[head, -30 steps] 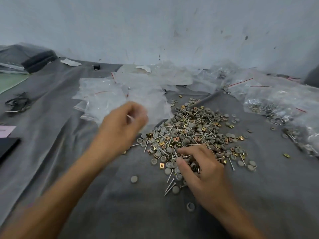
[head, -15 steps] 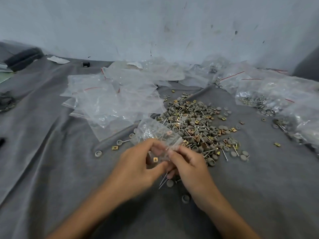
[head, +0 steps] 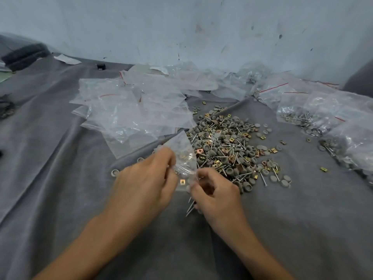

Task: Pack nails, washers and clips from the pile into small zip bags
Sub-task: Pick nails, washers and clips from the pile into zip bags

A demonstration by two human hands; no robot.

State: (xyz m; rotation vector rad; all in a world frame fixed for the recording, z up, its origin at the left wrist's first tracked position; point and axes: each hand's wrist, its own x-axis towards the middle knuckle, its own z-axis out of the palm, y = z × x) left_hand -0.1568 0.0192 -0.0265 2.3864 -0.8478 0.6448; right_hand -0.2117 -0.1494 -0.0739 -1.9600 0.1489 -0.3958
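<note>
Both hands meet near the middle of the grey cloth [head: 60, 178], a little toward its near edge, and share one small zip bag [head: 182, 156]. The left hand [head: 145, 184] has its fingers curled and pinches the bag's left side, while the right hand [head: 216, 190], also curled, pinches the bag's lower right corner. The clear bag stands up between them, and some metal bits glint inside it. A brass clip [head: 182, 181] shows in the gap between the hands; I cannot tell whether it lies in the bag or on the cloth. A few nails [head: 189, 209] stick out just below the right hand, and whether that hand holds them is unclear. The pile [head: 228, 146] of grey washers, nails and brass clips lies just beyond the right hand, toward the right of centre. A loose washer [head: 115, 172] sits just left of the left hand. Empty zip bags [head: 131, 110] spread out behind the left hand, touching the pile's left side. Filled bags [head: 323, 116] lie along the right edge.
</note>
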